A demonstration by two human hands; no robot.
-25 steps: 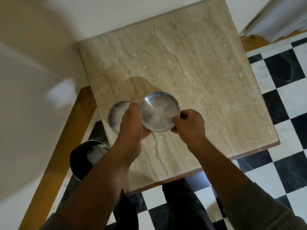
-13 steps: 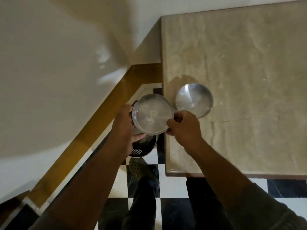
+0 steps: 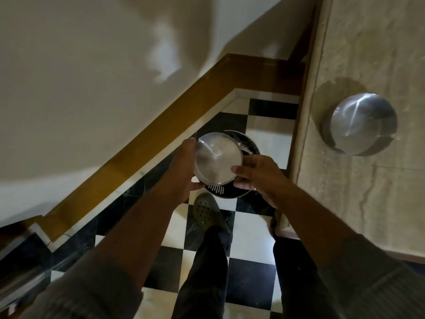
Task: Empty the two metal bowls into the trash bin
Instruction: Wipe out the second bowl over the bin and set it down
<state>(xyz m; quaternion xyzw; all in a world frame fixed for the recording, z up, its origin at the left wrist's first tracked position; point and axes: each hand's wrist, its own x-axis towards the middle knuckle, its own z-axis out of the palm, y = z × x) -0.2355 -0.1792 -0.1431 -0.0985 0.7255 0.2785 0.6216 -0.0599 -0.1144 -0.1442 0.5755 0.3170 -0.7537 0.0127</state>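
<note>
I hold a metal bowl [image 3: 217,157] with both hands directly above the black trash bin [image 3: 230,193] on the floor. My left hand [image 3: 184,166] grips its left rim and my right hand [image 3: 257,174] grips its right rim. The bowl is tilted, its inside facing me with a few pale bits in it. The bin's perforated rim shows below and behind the bowl; most of the bin is hidden by the bowl and my hands. The second metal bowl [image 3: 361,125] rests on the marble table [image 3: 368,203] near its left edge.
The bin stands on a black-and-white checkered floor [image 3: 248,231] between the wall's brown skirting [image 3: 161,134] and the table's left edge. My shoe [image 3: 207,212] and legs are just in front of the bin.
The bowl in my hands has moved left off the table and down over the trash bin, tilting. My view has swung left; the other bowl stays on the table.
</note>
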